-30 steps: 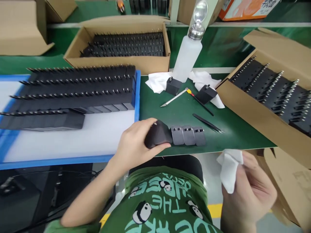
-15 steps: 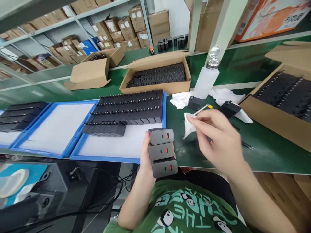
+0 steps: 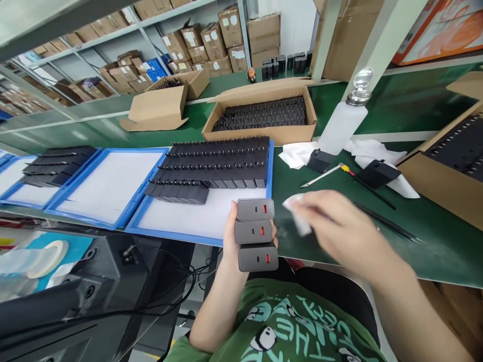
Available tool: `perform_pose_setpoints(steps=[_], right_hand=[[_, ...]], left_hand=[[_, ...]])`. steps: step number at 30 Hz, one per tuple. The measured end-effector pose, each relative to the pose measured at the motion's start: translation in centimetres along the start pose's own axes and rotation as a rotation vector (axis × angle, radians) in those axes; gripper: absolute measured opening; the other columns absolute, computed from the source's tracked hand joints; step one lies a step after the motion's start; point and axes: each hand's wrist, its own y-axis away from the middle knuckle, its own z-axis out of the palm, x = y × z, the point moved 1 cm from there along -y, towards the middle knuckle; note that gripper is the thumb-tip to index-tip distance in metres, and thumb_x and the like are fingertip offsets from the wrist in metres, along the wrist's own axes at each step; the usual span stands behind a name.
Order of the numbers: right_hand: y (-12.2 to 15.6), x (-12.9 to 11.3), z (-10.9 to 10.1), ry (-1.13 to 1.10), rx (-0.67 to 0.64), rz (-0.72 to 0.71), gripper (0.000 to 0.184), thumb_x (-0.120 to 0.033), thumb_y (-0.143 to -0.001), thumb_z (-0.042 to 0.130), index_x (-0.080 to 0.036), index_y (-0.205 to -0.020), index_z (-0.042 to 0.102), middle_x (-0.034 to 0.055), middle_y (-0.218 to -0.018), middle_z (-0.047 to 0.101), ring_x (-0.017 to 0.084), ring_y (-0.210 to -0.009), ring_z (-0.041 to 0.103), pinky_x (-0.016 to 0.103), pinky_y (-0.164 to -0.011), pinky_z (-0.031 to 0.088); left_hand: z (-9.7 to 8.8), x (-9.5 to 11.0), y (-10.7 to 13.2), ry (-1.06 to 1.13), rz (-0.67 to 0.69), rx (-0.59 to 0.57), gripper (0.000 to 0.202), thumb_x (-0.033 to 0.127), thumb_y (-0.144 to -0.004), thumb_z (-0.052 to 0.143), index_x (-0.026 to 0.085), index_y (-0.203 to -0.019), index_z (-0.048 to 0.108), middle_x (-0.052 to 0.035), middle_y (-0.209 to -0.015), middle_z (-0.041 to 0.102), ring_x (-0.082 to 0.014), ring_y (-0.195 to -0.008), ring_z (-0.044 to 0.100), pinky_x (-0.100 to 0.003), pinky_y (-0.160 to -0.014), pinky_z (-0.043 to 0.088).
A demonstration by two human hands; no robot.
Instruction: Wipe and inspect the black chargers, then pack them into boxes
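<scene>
Three black chargers [image 3: 253, 232] rest in a stack in my left hand [image 3: 230, 236], their port faces with red USB slots turned up toward me. The fingers wrap round their sides. To the right, my right hand [image 3: 335, 226] pinches a white wipe [image 3: 301, 216] that hangs a little apart from the chargers; this hand is blurred by motion. Behind my left hand, rows of black chargers [image 3: 226, 161] stand with their prongs up on a blue-rimmed tray [image 3: 181, 221]. Beyond my right hand lie a craft knife [image 3: 320, 176] and a pair of black tweezers [image 3: 392, 223].
A cardboard box [image 3: 260, 134] of chargers stands behind the tray. At its right is a white pump bottle [image 3: 345, 125] among crumpled wipes [image 3: 296, 155]. Two loose chargers, one a black charger [image 3: 378, 174], lie nearby. Another cardboard box [image 3: 445, 176] borders the right side.
My right hand has moved slightly down with the wipe, uncovering the knife and tweezers. The view has shifted to the right-hand side less, so the bench appears further right. My left hand still holds the chargers.
</scene>
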Motion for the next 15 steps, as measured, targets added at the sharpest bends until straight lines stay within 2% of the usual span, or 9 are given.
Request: perform_pose_setpoints(steps=[2,4,6,8,10,13,15], right_hand=[[0.1,-1.2,0.2,0.024,0.050,-0.100,0.027,-0.011,-0.098,0.042,-0.020,-0.109,0.065,0.0056,-0.096,0.069,0.016,-0.086,0.066,0.026,-0.074,0.057],[0.4,-2.7,0.8,-0.015,0.001,-0.289,0.032,-0.012,-0.098,0.036,-0.015,-0.104,0.067,0.0059,-0.093,0.070,0.015,-0.083,0.064,0.025,-0.078,0.056],[0.8,-3.0,1.3,-0.043,-0.089,-0.348,0.036,-0.012,-0.099,0.032,-0.011,-0.106,0.067,0.0072,-0.092,0.071,0.015,-0.083,0.064,0.024,-0.080,0.057],[1.4,-1.6,1.4,0.045,-0.149,-0.266,0.037,-0.009,-0.098,0.031,-0.009,-0.114,0.064,0.0098,-0.099,0.071,0.018,-0.092,0.065,0.028,-0.082,0.057],[2.2,0.9,1.0,0.192,-0.162,-0.156,0.037,-0.007,-0.097,0.034,-0.015,-0.119,0.063,0.0085,-0.108,0.070,0.020,-0.100,0.065,0.031,-0.085,0.057],[3.5,4.4,0.1,0.326,-0.067,-0.078,0.032,-0.013,-0.096,0.045,-0.026,-0.119,0.063,0.0047,-0.107,0.068,0.019,-0.094,0.066,0.032,-0.083,0.055],[4.1,5.3,-0.4,0.383,0.013,-0.037,0.033,-0.013,-0.094,0.051,-0.028,-0.122,0.063,0.0050,-0.107,0.066,0.018,-0.089,0.065,0.033,-0.079,0.054]], left_hand=[[0.1,0.0,0.0,-0.005,0.031,0.000,0.060,0.070,-0.077,0.059,0.012,-0.091,0.067,-0.0061,-0.068,0.063,-0.0172,-0.056,0.057,-0.028,-0.051,0.046],[0.4,-0.1,0.0,-0.005,0.048,0.005,0.060,0.070,-0.077,0.059,0.012,-0.092,0.067,-0.0062,-0.069,0.063,-0.0165,-0.058,0.057,-0.027,-0.054,0.046],[0.5,0.0,0.0,-0.008,0.051,0.001,0.061,0.070,-0.075,0.061,0.011,-0.090,0.066,-0.0065,-0.068,0.063,-0.0167,-0.059,0.058,-0.027,-0.054,0.046],[0.4,0.1,0.0,-0.012,0.048,-0.013,0.060,0.070,-0.073,0.063,0.012,-0.086,0.066,-0.0062,-0.065,0.061,-0.0170,-0.057,0.057,-0.027,-0.051,0.045],[0.2,0.1,0.2,-0.012,0.044,-0.035,0.061,0.071,-0.069,0.065,0.012,-0.084,0.065,-0.0055,-0.063,0.059,-0.0169,-0.054,0.055,-0.027,-0.048,0.044],[-0.2,0.2,0.4,-0.008,0.036,-0.063,0.065,0.075,-0.066,0.065,0.013,-0.085,0.065,-0.0050,-0.063,0.058,-0.0163,-0.054,0.054,-0.028,-0.048,0.045],[-0.2,0.3,0.5,-0.006,0.030,-0.065,0.064,0.076,-0.070,0.060,0.014,-0.085,0.065,-0.0049,-0.064,0.057,-0.0161,-0.054,0.053,-0.029,-0.049,0.046]])
